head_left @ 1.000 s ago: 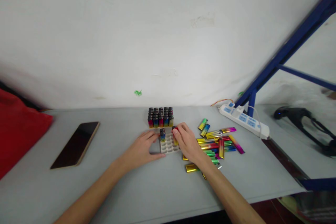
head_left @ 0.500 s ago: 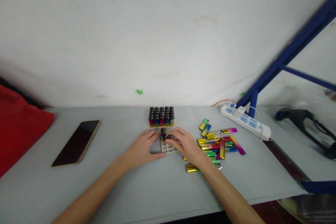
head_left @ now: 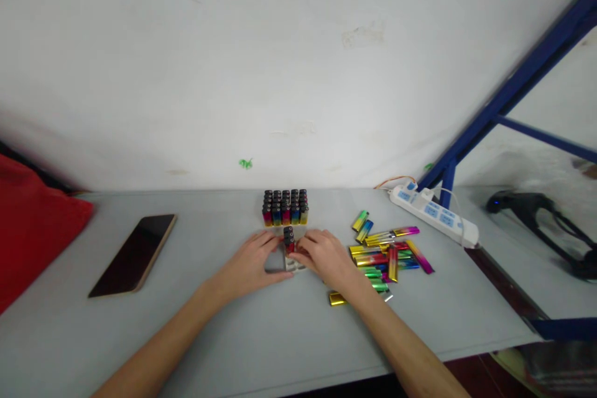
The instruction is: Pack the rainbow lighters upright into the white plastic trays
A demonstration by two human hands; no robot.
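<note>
My left hand (head_left: 252,261) is at the left side of a small white tray (head_left: 293,265) with holes. Its thumb is at the near edge and its fingers are by the far left corner, holding the tray between them. My right hand (head_left: 324,258) reaches over the tray from the right, thumb and fingers closed on a red lighter (head_left: 290,247) with a black top. That lighter is upright at the tray's left column, in line with another black-topped lighter (head_left: 288,231) behind it. My right fingers hide much of the tray.
Behind the tray stands a block of upright lighters (head_left: 285,208) in rows. To the right lies a loose pile of shiny coloured lighters (head_left: 373,259). A white power strip (head_left: 433,214), a phone (head_left: 135,255), a red cloth item (head_left: 37,224) and a blue metal frame (head_left: 504,93) surround the work area.
My right hand has brought the lighter from a tilted position to upright in the tray's left column, moving slightly left. My left hand has stayed at the tray.
</note>
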